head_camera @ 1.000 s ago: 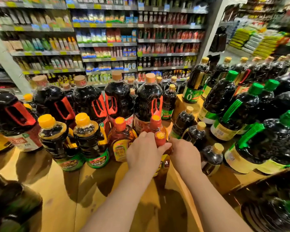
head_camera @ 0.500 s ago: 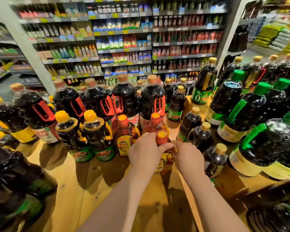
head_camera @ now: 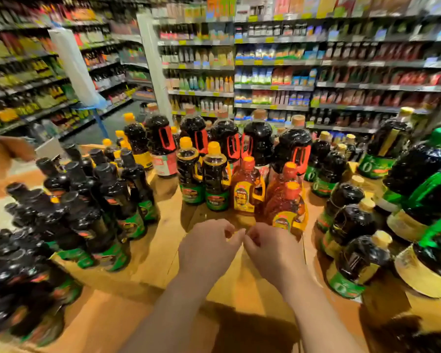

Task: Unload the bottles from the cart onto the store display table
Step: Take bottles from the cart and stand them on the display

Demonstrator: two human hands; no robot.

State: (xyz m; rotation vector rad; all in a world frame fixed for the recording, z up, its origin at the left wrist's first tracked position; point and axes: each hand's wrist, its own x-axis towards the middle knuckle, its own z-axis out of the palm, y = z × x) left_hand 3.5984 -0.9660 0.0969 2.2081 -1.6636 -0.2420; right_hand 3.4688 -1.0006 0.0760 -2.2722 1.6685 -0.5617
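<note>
An amber bottle with an orange cap stands upright on the wooden display table, in front of two more amber bottles. My left hand and my right hand hover side by side just in front of it, above bare wood. Both hold nothing, their fingers loosely curled and apart. Dark bottles with yellow caps stand to the left of the amber ones. No cart is in view.
Dark bottles with black caps crowd the table's left side. Dark bottles with tan and green caps fill the right. Large jugs with red handles line the back. Stocked store shelves stand behind, with an aisle at the left.
Both hands have let go of the orange-capped amber bottle and drawn back toward me. The bottle now stands alone on the table. The camera view has swung to the left.
</note>
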